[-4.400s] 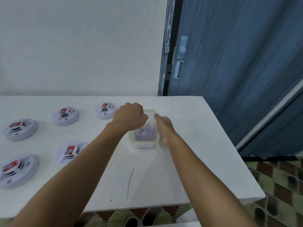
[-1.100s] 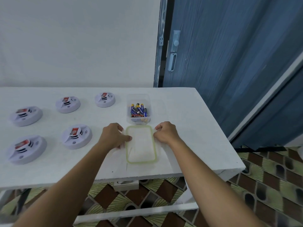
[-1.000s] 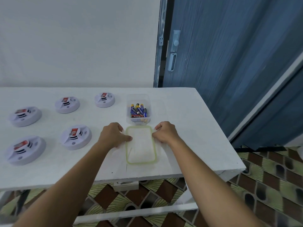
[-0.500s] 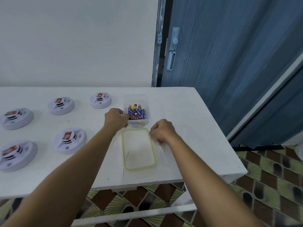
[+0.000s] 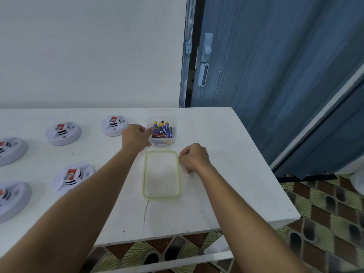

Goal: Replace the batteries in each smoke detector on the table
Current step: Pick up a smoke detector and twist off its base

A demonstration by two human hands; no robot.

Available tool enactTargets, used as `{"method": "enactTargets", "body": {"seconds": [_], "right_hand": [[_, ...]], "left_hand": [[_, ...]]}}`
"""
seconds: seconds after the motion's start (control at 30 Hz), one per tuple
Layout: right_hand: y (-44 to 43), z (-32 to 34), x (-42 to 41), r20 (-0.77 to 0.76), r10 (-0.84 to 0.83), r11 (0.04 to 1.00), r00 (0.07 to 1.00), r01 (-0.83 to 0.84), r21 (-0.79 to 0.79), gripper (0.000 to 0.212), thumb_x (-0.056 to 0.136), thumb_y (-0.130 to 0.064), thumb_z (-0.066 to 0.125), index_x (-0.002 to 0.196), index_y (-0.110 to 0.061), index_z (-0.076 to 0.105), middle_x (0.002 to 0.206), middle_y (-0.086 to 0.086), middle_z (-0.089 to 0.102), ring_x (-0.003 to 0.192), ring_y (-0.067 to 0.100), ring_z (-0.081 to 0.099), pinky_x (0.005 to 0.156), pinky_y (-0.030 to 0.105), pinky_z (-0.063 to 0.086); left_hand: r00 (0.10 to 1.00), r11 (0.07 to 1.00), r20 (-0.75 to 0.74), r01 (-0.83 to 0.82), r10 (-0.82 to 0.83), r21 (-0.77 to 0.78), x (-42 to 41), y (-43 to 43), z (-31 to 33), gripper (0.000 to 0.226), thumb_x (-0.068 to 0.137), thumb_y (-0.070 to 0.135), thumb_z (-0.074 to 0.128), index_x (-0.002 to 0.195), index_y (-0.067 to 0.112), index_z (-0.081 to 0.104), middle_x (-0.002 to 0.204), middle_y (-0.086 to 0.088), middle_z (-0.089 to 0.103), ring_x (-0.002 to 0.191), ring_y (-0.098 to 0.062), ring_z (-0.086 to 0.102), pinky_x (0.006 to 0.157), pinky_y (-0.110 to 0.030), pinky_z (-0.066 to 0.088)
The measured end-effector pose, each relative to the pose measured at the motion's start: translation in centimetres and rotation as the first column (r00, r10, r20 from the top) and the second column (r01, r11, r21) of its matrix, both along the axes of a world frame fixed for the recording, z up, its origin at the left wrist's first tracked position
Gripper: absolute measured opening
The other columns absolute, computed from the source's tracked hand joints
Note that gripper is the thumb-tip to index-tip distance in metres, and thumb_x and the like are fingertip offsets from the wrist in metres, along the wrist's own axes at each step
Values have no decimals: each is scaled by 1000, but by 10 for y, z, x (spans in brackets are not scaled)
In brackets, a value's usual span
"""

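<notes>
Several white round smoke detectors with red labels lie on the white table [image 5: 226, 146]: one at the back [image 5: 114, 125], another [image 5: 63, 133] to its left, and one nearer me [image 5: 73, 177]. A clear plastic container [image 5: 162, 115] holds several blue and black batteries [image 5: 162, 130]. My left hand [image 5: 136, 137] grips the container's left wall, thumb at the rim. The green-rimmed lid [image 5: 162, 174] lies flat in front of the container. My right hand [image 5: 194, 157] is curled at the lid's upper right corner, fingertips on its edge.
Two more detectors sit at the left edge of view, one at the back [image 5: 11, 149] and one in front [image 5: 10, 200]. A blue door [image 5: 266, 66] stands right of the white wall. The table's right and front edges drop to a patterned tile floor [image 5: 325, 213].
The lid came off the container and was laid on the table in front of it. My left hand has since left the lid and moved up to the container's left side.
</notes>
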State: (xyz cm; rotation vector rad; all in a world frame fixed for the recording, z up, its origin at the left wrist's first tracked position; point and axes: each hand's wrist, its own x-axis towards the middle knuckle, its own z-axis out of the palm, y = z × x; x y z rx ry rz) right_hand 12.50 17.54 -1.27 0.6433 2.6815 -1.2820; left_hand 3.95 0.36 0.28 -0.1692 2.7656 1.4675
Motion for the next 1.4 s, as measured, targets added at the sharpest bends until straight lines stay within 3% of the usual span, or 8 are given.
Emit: {"method": "enactTargets", "body": {"seconds": [0.2,0.37,0.6,0.8,0.97,1.17,1.3,1.4], "right_hand": [[-5,1,0,40,30,992,999,-34,120,34,83,-23,63,117,-22,65,119,-4,62,105,22,62,81,29,47],[-32,6,3,-134,129,971,983,-98,218,32,88,-26,60,120,-24,62,134,3,50,124,24,47,99,37,39],[-91,18,7,-375,183,962,909,-243,-120,21,85,-14,63,104,-21,71,112,-6,65,87,12,57,84,27,47],[-138,11,5,-352,237,931,905,-316,-184,20,87,-15,60,103,-22,72,113,-6,67,83,11,59,81,24,46],[-162,4,1,-312,188,923,931,-277,-269,20,87,-14,60,99,-23,73,109,-8,69,85,11,60,83,23,45],[-176,2,-2,-320,146,901,936,-259,-347,20,90,-13,57,101,-21,71,103,-11,67,89,8,62,76,12,44],[-186,11,-4,-283,36,838,958,-184,-514,29,86,-34,49,107,-27,67,115,-8,65,111,18,62,100,37,50],[-184,15,-8,-183,-8,716,983,-122,-688,37,90,-41,45,116,-22,62,125,-4,59,115,20,57,94,34,47]], "left_hand": [[1000,1000,10,20,-20,2,5,-8,1,48,90,51,59,95,4,66,67,-5,72,77,-18,73,73,-28,50],[988,970,-117,72,-101,-231,19,-20,4,49,86,47,67,118,10,62,105,-1,70,99,-21,65,80,-28,46],[971,813,-25,185,-238,-552,46,-83,14,29,80,45,71,104,29,67,119,3,64,110,-22,55,90,-37,42],[954,578,291,281,-78,-766,70,-142,11,87,60,83,62,131,35,47,139,0,42,129,-28,33,96,-50,32],[941,687,334,277,-53,-672,74,-165,1,92,64,68,71,140,29,37,137,-5,41,126,-33,37,97,-52,39],[993,917,116,49,-4,-396,76,-169,2,86,66,54,79,132,14,40,131,-9,42,111,-26,50,88,-38,45],[992,987,101,57,-72,148,83,-161,23,55,70,50,72,114,19,59,122,-2,53,98,-22,61,77,-34,50],[970,770,130,77,-203,633,94,-149,38,42,84,39,50,105,8,68,109,-17,70,94,-30,67,82,-40,49]]}}
